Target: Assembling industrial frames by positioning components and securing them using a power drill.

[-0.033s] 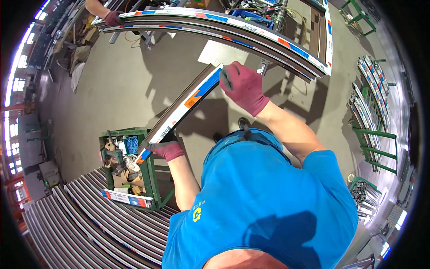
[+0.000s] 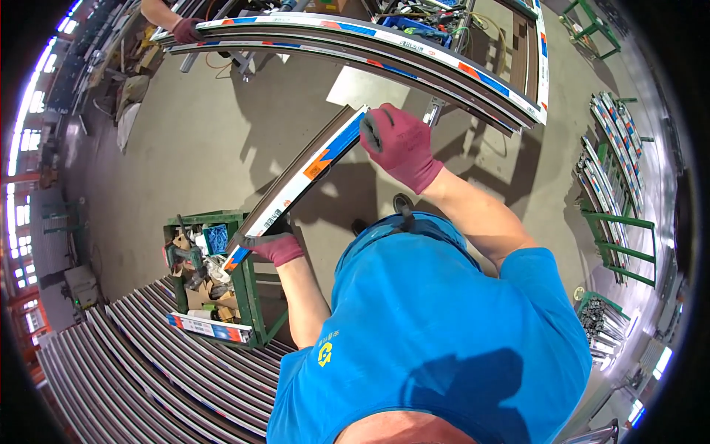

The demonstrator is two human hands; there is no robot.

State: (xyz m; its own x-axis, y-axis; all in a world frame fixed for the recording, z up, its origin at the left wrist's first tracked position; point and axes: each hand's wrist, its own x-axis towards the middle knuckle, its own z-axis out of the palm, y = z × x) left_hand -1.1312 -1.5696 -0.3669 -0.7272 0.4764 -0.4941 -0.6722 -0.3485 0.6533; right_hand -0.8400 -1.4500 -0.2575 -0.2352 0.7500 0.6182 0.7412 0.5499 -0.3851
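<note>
A brown-and-white frame profile (image 2: 299, 180) with blue and orange printed film slants up from lower left to upper right in front of me. My left hand (image 2: 274, 247), in a maroon and grey glove, is closed round its lower end. At the upper end my right hand (image 2: 399, 146), gloved alike, has its fingers curled beside the profile's tip; what they hold, if anything, is hidden. Under the lower end stands a green metal cart (image 2: 255, 296) with a cordless drill (image 2: 185, 259), a blue bin (image 2: 217, 239) and loose parts in it.
Ahead, long film-covered profiles (image 2: 355, 37) lie across a stand; another person's gloved hand (image 2: 187, 30) grips their left end. Rows of profiles (image 2: 148, 355) cover the lower left. Green racks (image 2: 621, 251) with more profiles stand at right. A white sheet (image 2: 362, 86) lies on the floor.
My right hand has shifted very slightly left, at the profile's upper end. Everything else looks the same.
</note>
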